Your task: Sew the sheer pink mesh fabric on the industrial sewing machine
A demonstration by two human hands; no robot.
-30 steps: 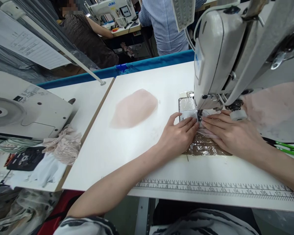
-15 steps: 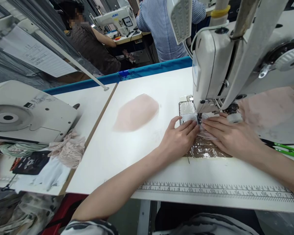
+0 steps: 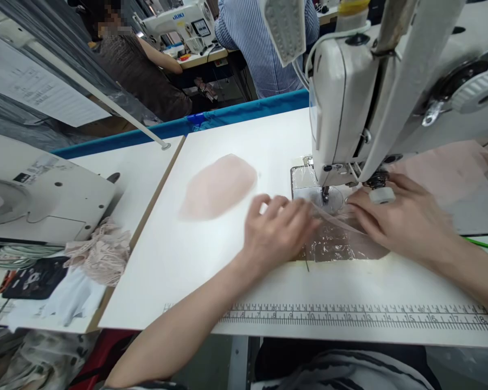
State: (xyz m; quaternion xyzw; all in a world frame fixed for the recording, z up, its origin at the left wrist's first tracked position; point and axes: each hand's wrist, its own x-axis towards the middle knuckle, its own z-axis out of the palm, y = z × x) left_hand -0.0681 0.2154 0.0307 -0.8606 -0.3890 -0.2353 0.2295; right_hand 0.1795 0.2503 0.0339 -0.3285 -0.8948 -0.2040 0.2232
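A sheer pink fabric piece (image 3: 360, 238) lies under and in front of the presser foot (image 3: 326, 194) of the white sewing machine (image 3: 337, 108). My left hand (image 3: 278, 227), slightly blurred, is raised left of the needle with curled fingers, pinching the fabric's edge near its fingertips. Just right of the needle, my right hand (image 3: 402, 211) has its thumb and a finger closed at the fabric; the machine's knob partly hides its other fingers. Clear film covers the brownish plate (image 3: 325, 246) below the needle.
Another sheer pink piece (image 3: 219, 187) lies flat on the white table (image 3: 166, 271). More pink fabric (image 3: 443, 168) lies right of the needle. A printed ruler (image 3: 309, 315) runs along the front edge. Yarn bundles (image 3: 106, 254) sit at left. Two people work beyond the blue edging (image 3: 248, 114).
My left hand has lifted and drawn back left from the presser foot, raising the fabric's edge. My right hand has shifted slightly, its fingers bending. The whole view has moved a little.
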